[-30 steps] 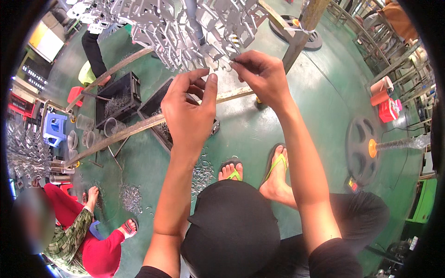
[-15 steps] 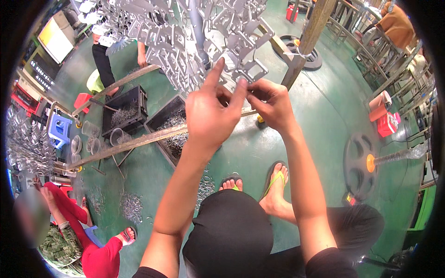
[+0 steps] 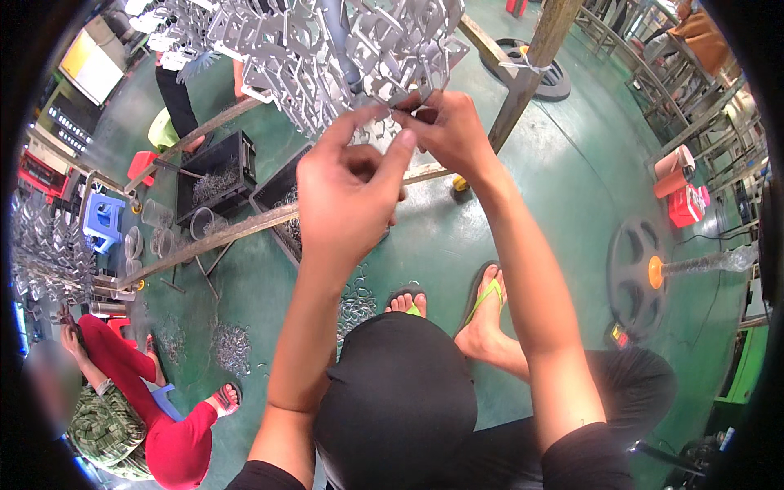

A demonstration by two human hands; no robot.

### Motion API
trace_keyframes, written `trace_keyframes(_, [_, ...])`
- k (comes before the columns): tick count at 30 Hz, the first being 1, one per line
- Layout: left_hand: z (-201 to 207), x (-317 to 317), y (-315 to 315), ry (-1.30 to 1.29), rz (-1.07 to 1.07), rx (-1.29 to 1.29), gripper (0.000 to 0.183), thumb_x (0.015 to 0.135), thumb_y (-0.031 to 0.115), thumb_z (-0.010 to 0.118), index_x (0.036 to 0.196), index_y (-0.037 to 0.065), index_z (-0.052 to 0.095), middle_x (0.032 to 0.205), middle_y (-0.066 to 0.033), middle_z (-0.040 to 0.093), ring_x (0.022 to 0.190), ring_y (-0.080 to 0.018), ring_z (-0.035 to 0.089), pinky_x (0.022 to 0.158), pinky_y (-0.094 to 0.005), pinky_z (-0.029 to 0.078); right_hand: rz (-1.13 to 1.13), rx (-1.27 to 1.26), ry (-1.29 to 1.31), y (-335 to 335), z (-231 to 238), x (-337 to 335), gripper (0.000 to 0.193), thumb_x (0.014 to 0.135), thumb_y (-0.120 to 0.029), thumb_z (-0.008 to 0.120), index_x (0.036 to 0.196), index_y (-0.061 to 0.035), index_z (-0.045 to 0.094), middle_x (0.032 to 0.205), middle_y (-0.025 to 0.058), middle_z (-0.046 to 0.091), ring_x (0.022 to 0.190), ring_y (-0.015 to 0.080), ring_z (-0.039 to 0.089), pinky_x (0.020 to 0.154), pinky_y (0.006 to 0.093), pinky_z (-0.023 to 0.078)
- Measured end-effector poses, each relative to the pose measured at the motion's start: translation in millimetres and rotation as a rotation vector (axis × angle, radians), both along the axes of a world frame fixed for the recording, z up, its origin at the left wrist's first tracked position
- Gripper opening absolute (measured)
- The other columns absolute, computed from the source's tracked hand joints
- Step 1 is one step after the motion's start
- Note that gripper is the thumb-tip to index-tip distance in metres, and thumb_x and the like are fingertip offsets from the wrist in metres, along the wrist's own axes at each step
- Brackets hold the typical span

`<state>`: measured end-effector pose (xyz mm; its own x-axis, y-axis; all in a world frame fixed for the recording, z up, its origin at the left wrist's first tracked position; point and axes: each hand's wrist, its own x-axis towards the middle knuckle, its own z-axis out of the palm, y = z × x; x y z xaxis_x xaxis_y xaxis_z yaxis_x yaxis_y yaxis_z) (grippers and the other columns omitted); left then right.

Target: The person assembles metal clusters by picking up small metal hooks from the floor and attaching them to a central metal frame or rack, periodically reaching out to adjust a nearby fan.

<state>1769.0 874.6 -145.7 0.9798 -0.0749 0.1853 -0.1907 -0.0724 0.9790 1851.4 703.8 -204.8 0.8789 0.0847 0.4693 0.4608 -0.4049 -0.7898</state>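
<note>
Bare right hand (image 3: pixel 453 135) moved farther off, bare left hand (image 3: pixel 347 184) shifted left with its index finger bent inward

On my left hand the thumb and index finger stand apart, the index tip just beside my right fingertips, the other fingers curled; I cannot tell whether they hold anything. On my right hand the thumb and index finger are drawn close together at the low edge of a dense cluster of silver-grey metal brackets (image 3: pixel 286 61); I cannot tell what, if anything, they pinch. The cluster fills the far middle of the scene, just beyond my fingers, around an upright grey rod (image 3: pixel 336 37).

Beneath my hands runs a long, worn brown bar (image 3: pixel 220 230). Left of my left hand, a black plastic crate (image 3: pixel 247 159) holds small metal pieces. Nearer, a loose heap of small, curved silver metal pieces (image 3: pixel 357 312) lies on the glossy green floor (image 3: pixel 555 220). Near left sits a person in red trousers (image 3: pixel 175 445); to the right lies a round dark-grey base (image 3: pixel 621 282).
</note>
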Motion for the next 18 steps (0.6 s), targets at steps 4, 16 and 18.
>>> trace_keyframes(4, [-38.3,14.0,8.1,-0.091,0.114,0.144,0.021,0.091,0.015,0.075,0.101,-0.004,0.073,0.057,-0.0018,0.061,0.050,-0.0036,0.054,0.045,-0.0263,0.037,-0.016,-0.003,0.116,-0.4,1.9,5.3,0.020,0.087,-0.012,0.075,0.103,0.0005,0.076,0.080,0.0109,0.075,0.067,0.0135,0.068,0.064,0.0303,0.054])
trace_keyframes(16, [-82.0,73.7,-9.2,-0.380,0.313,0.392,0.029,0.090,0.024,0.076,0.105,-0.001,0.076,0.071,-0.0109,0.071,0.051,-0.0169,0.061,0.054,-0.0329,0.048,0.003,0.059,0.060,-5.1,-6.5,25.8,0.017,0.086,-0.007,0.076,0.100,0.0024,0.075,0.085,0.0087,0.075,0.067,0.0125,0.069,0.056,0.0286,0.053])
trace_keyframes(18, [-84.3,81.2,-12.4,-0.387,0.315,0.385,0.029,0.090,0.024,0.076,0.105,-0.001,0.076,0.071,-0.0115,0.072,0.051,-0.0177,0.062,0.054,-0.0331,0.048,0.000,0.061,0.034,-6.1,-7.0,32.0,0.017,0.086,-0.007,0.076,0.100,0.0026,0.076,0.083,0.0083,0.075,0.064,0.0119,0.068,0.054,0.0289,0.052])
